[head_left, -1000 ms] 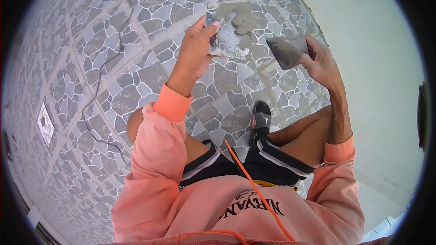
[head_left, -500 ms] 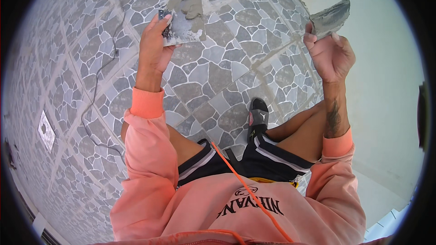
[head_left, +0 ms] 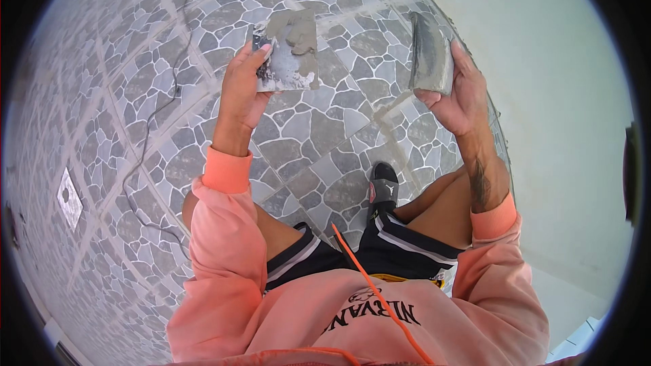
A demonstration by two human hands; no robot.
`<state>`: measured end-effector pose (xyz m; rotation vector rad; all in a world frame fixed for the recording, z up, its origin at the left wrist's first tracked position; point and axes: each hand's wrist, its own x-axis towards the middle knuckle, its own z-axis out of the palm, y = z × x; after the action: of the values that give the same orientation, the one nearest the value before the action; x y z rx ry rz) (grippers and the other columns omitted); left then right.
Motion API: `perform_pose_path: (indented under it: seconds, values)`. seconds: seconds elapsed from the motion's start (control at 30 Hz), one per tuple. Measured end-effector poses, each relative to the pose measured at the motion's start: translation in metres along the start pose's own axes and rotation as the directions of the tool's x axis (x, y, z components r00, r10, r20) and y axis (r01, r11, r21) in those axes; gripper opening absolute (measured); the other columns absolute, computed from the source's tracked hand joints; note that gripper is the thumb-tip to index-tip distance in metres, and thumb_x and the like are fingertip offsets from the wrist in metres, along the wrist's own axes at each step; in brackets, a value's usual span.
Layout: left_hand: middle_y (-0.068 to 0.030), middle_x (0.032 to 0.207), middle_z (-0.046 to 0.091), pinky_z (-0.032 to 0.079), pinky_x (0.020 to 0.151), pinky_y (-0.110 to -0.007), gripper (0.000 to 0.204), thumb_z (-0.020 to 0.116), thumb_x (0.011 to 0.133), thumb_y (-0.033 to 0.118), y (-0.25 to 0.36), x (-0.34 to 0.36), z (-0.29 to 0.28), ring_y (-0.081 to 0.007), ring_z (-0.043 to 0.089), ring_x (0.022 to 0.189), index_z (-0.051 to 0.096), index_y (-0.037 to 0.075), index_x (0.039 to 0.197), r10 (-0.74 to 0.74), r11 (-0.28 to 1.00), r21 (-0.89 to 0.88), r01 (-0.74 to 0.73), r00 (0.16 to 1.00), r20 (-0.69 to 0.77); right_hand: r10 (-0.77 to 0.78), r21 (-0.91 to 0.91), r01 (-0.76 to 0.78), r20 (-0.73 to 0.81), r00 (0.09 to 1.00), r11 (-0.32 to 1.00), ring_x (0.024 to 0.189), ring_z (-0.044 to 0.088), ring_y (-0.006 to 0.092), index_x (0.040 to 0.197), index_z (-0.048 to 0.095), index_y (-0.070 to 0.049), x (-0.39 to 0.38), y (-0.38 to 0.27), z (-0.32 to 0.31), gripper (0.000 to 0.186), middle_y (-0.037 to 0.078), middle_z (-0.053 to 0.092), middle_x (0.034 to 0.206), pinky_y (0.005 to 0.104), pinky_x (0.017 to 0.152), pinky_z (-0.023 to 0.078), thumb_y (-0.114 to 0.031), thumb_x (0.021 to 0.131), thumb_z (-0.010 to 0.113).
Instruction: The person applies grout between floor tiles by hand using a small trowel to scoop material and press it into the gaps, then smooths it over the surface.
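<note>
My left hand [head_left: 245,85] is closed on the left edge of a flat, squarish plate [head_left: 286,68], thumb on top. A lump of wet grey mortar [head_left: 299,32] sits on the plate's upper part, with smears around it. To the right, near the wall, my right hand [head_left: 462,95] grips a curved, flexible-looking spreader [head_left: 430,57] coated in grey mortar. My thumb and fingers hold its right edge and lower end. The spreader and the plate are apart, both held above the floor.
The floor [head_left: 325,129] has grey stone-pattern tiles with pale joints. A pale wall [head_left: 542,95] rises on the right. A dark cable [head_left: 146,142] snakes across the floor at left, beyond it a light square plate [head_left: 69,198]. My sandalled foot [head_left: 384,183] rests in front.
My right hand has come left and down from the wall side, turning the spreader more upright. My left hand and the plate have shifted slightly right and down.
</note>
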<state>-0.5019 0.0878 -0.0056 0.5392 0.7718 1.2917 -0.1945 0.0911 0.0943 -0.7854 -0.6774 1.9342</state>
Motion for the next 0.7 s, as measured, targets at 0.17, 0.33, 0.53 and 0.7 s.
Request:
perform_pose_path:
  seconds: [0.17,0.33,0.53,0.7]
  values:
    - [-0.0031,0.100,0.064,0.050,0.065,-0.029,0.034,0.050,0.093,0.016,-0.002,-0.001,-0.002,-0.0129,0.064,0.083,0.051,0.004,0.125,0.013,1.000,-0.015,-0.013,0.999,0.029,0.004,-0.051,-0.008,-0.066,0.998,0.999,0.086,0.059,0.0210,0.124,0.046,-0.004,-0.007,0.005,0.022,0.038,0.012,0.058,0.114,0.0299,0.053,0.041,-0.028,0.095,0.046]
    - [-0.0044,0.104,0.063,0.051,0.063,-0.029,0.035,0.050,0.093,0.016,-0.001,0.000,-0.004,-0.0123,0.064,0.084,0.050,0.003,0.126,-0.066,0.998,-0.013,0.068,0.992,0.108,0.030,-0.241,-0.041,-0.047,0.998,0.970,0.090,0.060,0.0242,0.129,0.043,-0.002,-0.009,0.007,0.020,0.045,0.015,0.055,0.119,0.0363,0.061,0.049,-0.021,0.089,0.053]
    - [-0.0038,0.104,0.062,0.052,0.062,-0.027,0.039,0.053,0.092,0.016,-0.016,-0.002,0.014,-0.0114,0.063,0.082,0.049,0.002,0.128,-0.239,0.968,-0.045,0.248,0.958,0.160,-0.019,-0.602,-0.040,-0.092,0.996,0.798,0.088,0.063,0.0204,0.123,0.048,0.002,-0.013,0.018,0.015,0.038,0.011,0.061,0.103,0.0384,0.072,0.052,-0.011,0.088,0.056]
    - [-0.0035,0.105,0.061,0.053,0.063,-0.027,0.041,0.054,0.092,0.017,-0.026,0.000,0.017,-0.0107,0.063,0.082,0.048,0.002,0.130,-0.271,0.961,0.001,0.278,0.937,0.221,-0.133,-0.951,0.022,-0.020,0.991,0.309,0.073,0.056,0.0097,0.110,0.056,0.000,-0.013,0.028,0.024,0.027,0.002,0.061,0.085,0.0250,0.062,0.043,-0.015,0.088,0.057]
